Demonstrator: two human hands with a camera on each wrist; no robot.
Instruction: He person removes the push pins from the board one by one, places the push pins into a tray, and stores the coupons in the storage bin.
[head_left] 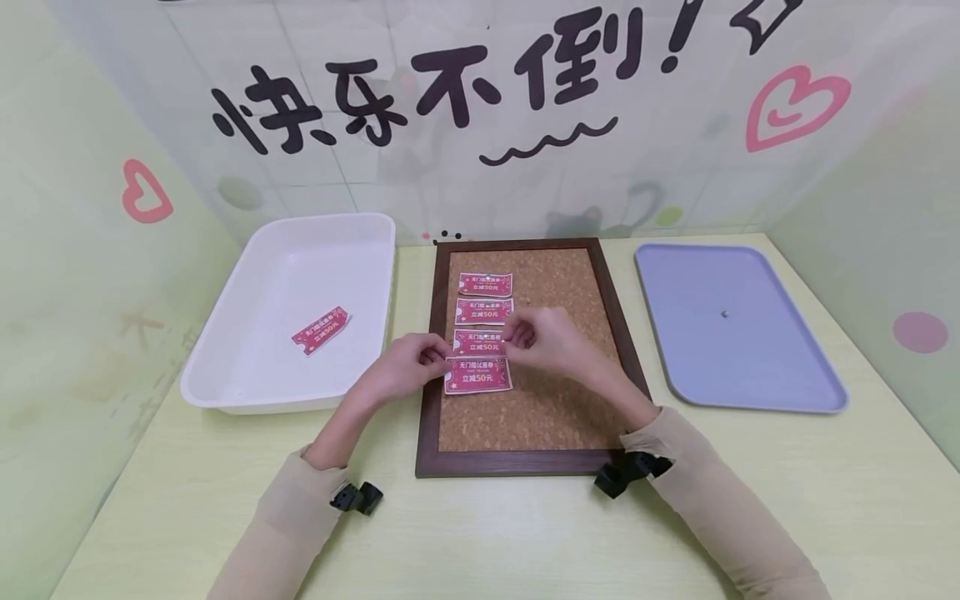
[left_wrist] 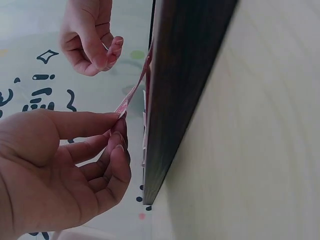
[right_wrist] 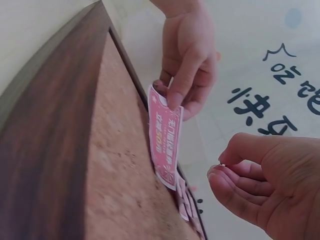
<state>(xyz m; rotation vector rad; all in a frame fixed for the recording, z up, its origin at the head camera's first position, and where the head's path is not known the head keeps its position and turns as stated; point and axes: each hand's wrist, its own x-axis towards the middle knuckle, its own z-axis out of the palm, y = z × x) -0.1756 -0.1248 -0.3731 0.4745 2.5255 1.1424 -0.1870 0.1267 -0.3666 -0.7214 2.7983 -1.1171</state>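
Note:
My left hand (head_left: pixel 408 364) pinches the left end of the lowest pink coupon (head_left: pixel 477 377) between thumb and fingers. In the right wrist view this coupon (right_wrist: pixel 165 135) slants up off the cork board (head_left: pixel 540 417), curled at the end in the left hand (right_wrist: pixel 192 65). Over the board's middle, my right hand (head_left: pixel 551 340) has thumb and forefinger closed together. A tiny pale tip of what looks like a thumbtack (right_wrist: pixel 223 165) shows between those fingertips. Above the held coupon, several like coupons form a column, with a small shiny tack head (head_left: pixel 487 278) on the top one.
To the left stands a white bin (head_left: pixel 262 383) with one loose coupon (head_left: pixel 321 331) in it. A blue tray (head_left: pixel 750 367) at the right holds a small metal tack (head_left: pixel 724 314). A dark wooden frame (head_left: pixel 517 463) borders the cork. A printed wall (head_left: pixel 450 175) rises behind the table.

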